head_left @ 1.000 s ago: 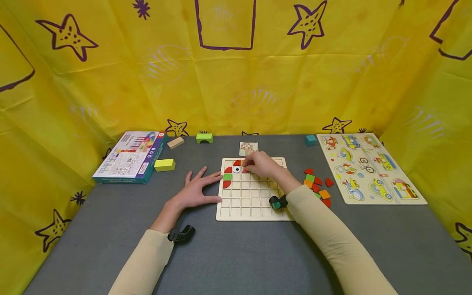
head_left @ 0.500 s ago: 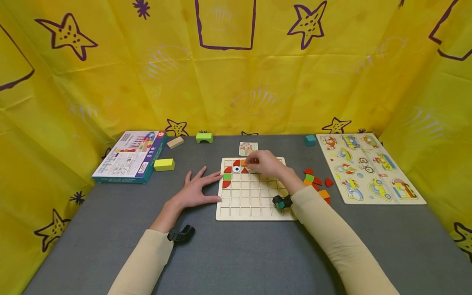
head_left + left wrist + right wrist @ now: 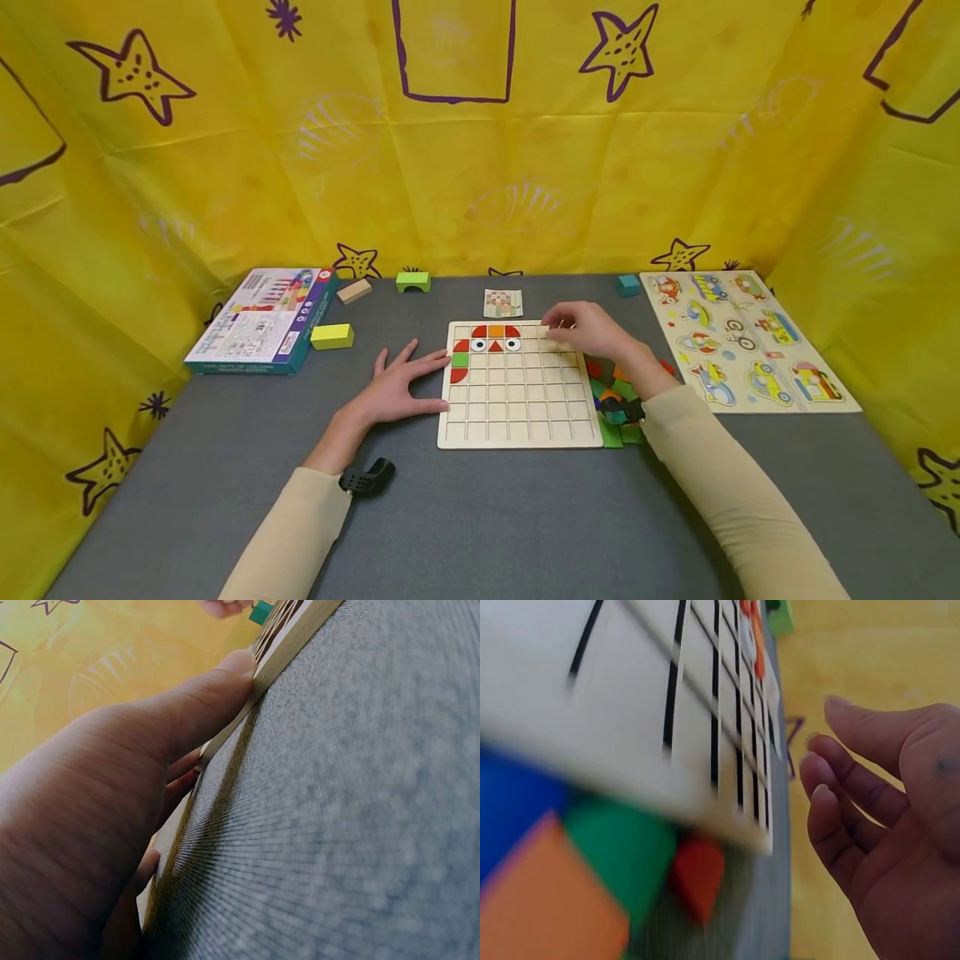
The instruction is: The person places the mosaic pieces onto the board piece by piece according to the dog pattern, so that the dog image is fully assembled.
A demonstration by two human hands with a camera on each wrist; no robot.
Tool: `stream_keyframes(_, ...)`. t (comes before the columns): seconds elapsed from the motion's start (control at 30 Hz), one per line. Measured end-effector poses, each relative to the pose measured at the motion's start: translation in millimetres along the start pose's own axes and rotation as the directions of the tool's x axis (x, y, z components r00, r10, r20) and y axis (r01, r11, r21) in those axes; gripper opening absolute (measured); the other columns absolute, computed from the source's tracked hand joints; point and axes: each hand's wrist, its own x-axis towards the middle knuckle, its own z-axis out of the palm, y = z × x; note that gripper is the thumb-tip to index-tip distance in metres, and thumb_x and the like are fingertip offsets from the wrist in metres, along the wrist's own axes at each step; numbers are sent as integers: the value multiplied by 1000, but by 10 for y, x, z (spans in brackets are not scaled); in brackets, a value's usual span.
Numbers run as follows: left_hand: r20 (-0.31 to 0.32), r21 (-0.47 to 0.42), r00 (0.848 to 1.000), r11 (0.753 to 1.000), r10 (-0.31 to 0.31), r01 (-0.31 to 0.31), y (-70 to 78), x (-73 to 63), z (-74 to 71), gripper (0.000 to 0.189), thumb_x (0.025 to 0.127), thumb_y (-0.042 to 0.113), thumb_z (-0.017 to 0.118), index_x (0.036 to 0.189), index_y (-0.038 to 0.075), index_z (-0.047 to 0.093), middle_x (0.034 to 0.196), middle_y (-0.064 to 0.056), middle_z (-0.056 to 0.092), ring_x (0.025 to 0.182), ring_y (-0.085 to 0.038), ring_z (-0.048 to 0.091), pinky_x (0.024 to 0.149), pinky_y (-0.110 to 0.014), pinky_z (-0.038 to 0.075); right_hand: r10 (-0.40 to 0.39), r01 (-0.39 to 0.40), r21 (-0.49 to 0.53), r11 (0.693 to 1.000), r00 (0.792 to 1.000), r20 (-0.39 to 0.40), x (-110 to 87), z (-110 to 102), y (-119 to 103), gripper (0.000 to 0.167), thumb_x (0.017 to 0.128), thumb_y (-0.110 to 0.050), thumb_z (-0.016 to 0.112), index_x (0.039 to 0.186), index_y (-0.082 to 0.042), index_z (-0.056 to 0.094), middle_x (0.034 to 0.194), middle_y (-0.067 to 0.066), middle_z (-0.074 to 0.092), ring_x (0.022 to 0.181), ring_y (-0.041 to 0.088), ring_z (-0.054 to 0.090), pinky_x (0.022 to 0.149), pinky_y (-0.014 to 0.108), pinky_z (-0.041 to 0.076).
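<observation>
A wooden grid board (image 3: pixel 528 413) lies on the grey table. Its upper left cells hold red rounded pieces (image 3: pixel 512 332), an orange square (image 3: pixel 496 332), a small red triangle (image 3: pixel 496 347), a green square (image 3: pixel 460 360) and two eye discs, the right one (image 3: pixel 513 344) newly uncovered. My left hand (image 3: pixel 397 389) is spread at the board's left side, thumb (image 3: pixel 238 663) and fingers touching its edge. Over the upper right corner hovers my right hand (image 3: pixel 596 331). In the right wrist view its thumb (image 3: pixel 866 727) stands apart from the loosely bent fingers, nothing between them.
Loose coloured pieces (image 3: pixel 612 435) lie along the board's right edge, partly under my right wrist. A pattern card (image 3: pixel 502 303) lies behind the board. A picture puzzle (image 3: pixel 738 342) lies right; a game box (image 3: pixel 262 321) and yellow block (image 3: pixel 332 337) lie left.
My right hand has moved right, away from the upper pieces, uncovering the second eye disc and the red rounded piece above it. The left hand stays at the board's edge.
</observation>
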Motion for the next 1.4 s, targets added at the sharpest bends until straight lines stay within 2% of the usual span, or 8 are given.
stream_keyframes(0.3,-1,2,1000,1000,0,0,7,1,-2,83,84,59,74,154,22,47,160,2,37,152,-39,5,110,-68,-12,39,-40,-34,999,998,-39,-296,-287,365,22,97,-11,69,116,1,70,104,11,68,94,28,62,86,45,50)
stream_keyframes(0.63,0,-11,1000,1000,5,-5,16,-14,-23,83,85,59,74,154,22,47,160,2,37,152,-40,5,110,-67,-13,118,-121,-70,990,992,-40,-522,-471,584,21,97,-9,70,114,3,69,105,15,68,95,30,61,88,48,48)
stream_keyframes(0.8,-3,-8,1000,1000,7,-7,21,-13,-24,83,85,59,74,154,22,47,160,2,38,152,-40,5,110,-68,-13,123,-123,-119,985,992,-9,-578,-500,652,18,96,-4,69,112,4,69,104,16,69,94,32,61,90,50,48)
stream_keyframes(0.97,2,-10,1000,1000,11,-11,18,-3,-15,83,85,60,74,154,22,47,160,3,37,152,-40,5,110,-68,-13,78,-71,-192,979,996,31,-614,-529,701,18,95,1,67,112,4,71,103,15,68,96,34,61,89,53,49)
stream_keyframes(1.17,-2,-19,1000,1000,10,-10,12,1,-21,83,84,60,74,154,22,47,160,3,37,152,-40,5,110,-68,-13,40,-26,-250,968,998,53,-605,-558,706,15,93,2,68,108,4,70,97,13,65,90,31,59,84,52,49)
stream_keyframes(1.4,1,-20,1000,1000,12,-12,1,-2,-8,83,85,59,74,154,22,47,160,3,37,152,-40,5,110,-68,-13,75,-63,-233,970,996,44,-597,-606,693,6,92,-2,72,95,-2,66,87,6,65,79,25,57,76,44,49)
